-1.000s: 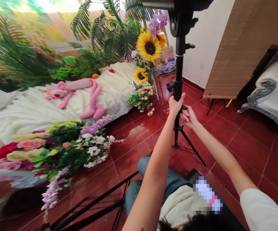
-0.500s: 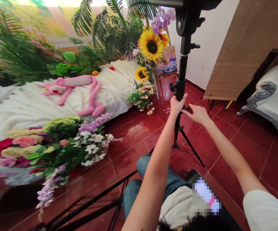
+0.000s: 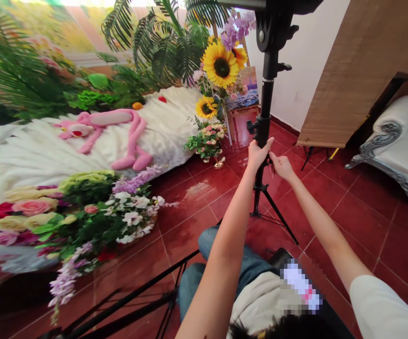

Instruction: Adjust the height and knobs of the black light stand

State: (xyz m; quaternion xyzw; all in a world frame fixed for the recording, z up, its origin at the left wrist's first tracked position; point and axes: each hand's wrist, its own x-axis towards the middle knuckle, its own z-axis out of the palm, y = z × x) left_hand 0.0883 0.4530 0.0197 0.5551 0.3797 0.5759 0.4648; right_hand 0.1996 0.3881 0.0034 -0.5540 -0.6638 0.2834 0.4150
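Glossy dark-red ceramic floor tiles (image 3: 359, 221) beneath a shaggy white fur throw (image 3: 30, 165), a black metal tripod stand (image 3: 277, 214) on splayed legs, and a small pink-and-cream rose posy (image 3: 207, 141); atop the throw, a long pink plush panther (image 3: 105, 117) sprawled near a small orange ball (image 3: 137, 106).

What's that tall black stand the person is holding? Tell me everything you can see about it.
It is a black tripod light stand, matt and metal-looking, with a slim upright pole and a thin pale band high up. A side knob sits at a collar, and a bulky mount at the top runs out of view. Three thin legs splay onto the red tile floor. The left hand wraps the pole below the collar, and the right hand's fingers reach its side.
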